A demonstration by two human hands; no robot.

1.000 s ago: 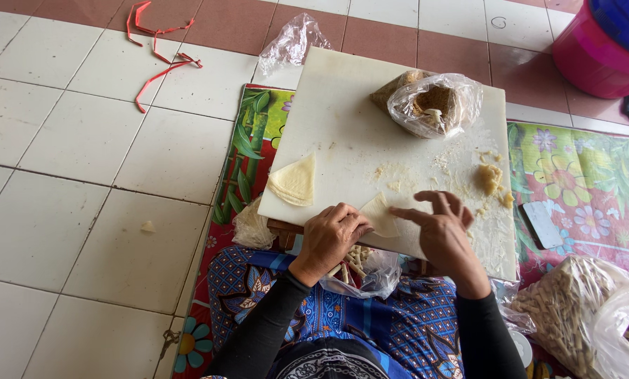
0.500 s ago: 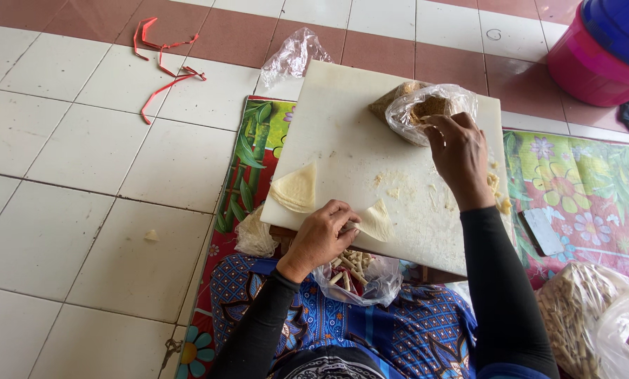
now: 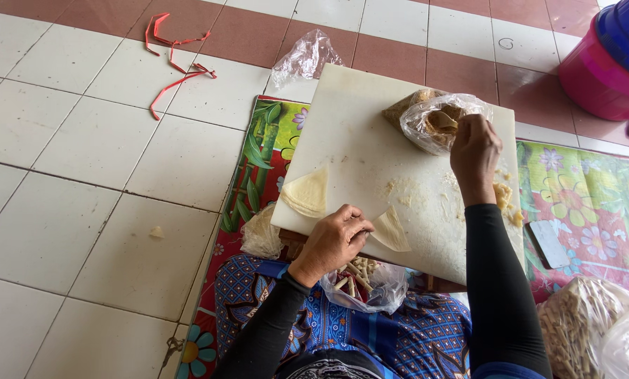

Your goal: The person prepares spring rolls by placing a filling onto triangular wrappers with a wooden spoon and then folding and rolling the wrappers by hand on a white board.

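Head view: left hand (image 3: 333, 241) pinches one wrapper (image 3: 390, 230); right hand (image 3: 474, 149), fingers curled, reaches into one filling bag (image 3: 435, 121).

Cutting board (image 3: 371, 147) sitting frame center on floor mat (image 3: 258, 175). Filling bag (image 3: 437, 123) lying at board's upper right, right hand (image 3: 474, 151) touching it. Wrapper stack (image 3: 306, 193) lying at board's left; single wrapper (image 3: 390, 231) lying at lower edge, left hand (image 3: 335, 238) just beside it. Buckets (image 3: 613, 56) standing upper right of frame.
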